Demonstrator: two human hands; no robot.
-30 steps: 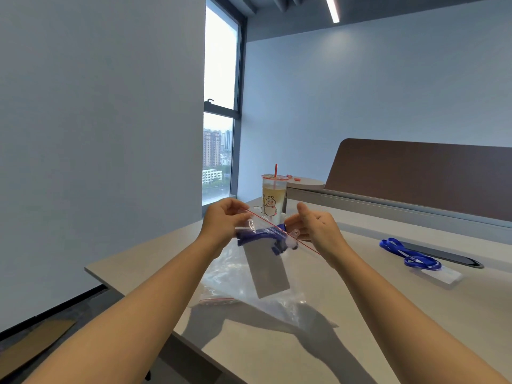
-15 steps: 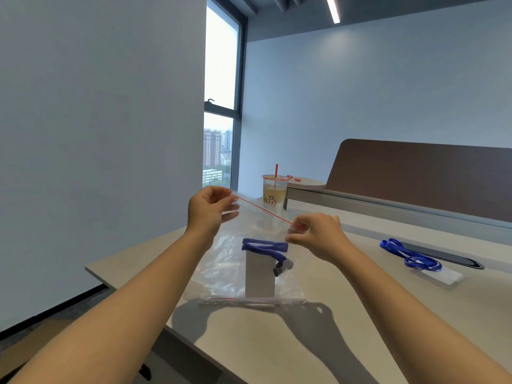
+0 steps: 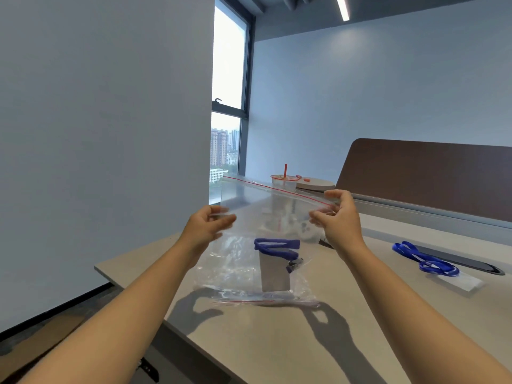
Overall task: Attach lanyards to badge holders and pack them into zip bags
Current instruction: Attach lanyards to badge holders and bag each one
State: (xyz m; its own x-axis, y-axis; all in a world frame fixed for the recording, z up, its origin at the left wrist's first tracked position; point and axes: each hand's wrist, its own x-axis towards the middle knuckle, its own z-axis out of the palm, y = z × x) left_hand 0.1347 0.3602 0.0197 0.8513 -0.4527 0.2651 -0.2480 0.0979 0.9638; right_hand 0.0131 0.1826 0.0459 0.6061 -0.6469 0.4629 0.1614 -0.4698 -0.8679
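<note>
Zip bag [image 3: 257, 231] hangs upright above the worktop [image 3: 346, 328], clear, with a red line along its mouth, and its lower edge is just over or maybe brushing another flat bag [image 3: 266, 302] lying beneath it. Inside, sunk to the bottom, sits a grey badge holder [image 3: 274, 273] with a blue lanyard [image 3: 277, 246] folded across its top and a small metal clip at its right side. The left hand [image 3: 206, 230] pinches the bag's left edge a little below the mouth; its fingertips are blurred, so exactly how they lie is hard to say. The right hand [image 3: 339, 217] pinches the right end of the red strip between thumb and curled fingers. Both hands are held apart, stretching the top taut.

This looks like the sealing step: the set is already in the bag and the mouth seems not yet pressed shut along its whole run. The next move calls for pressing the two strip halves together and running a pinch from one end to the other while the far end stays tight.

Farther right on the worktop lies a second lanyard [image 3: 424, 257] on another badge holder [image 3: 458, 281], probably next in line. A drink cup [image 3: 284, 180] with a red straw stands behind.
</note>
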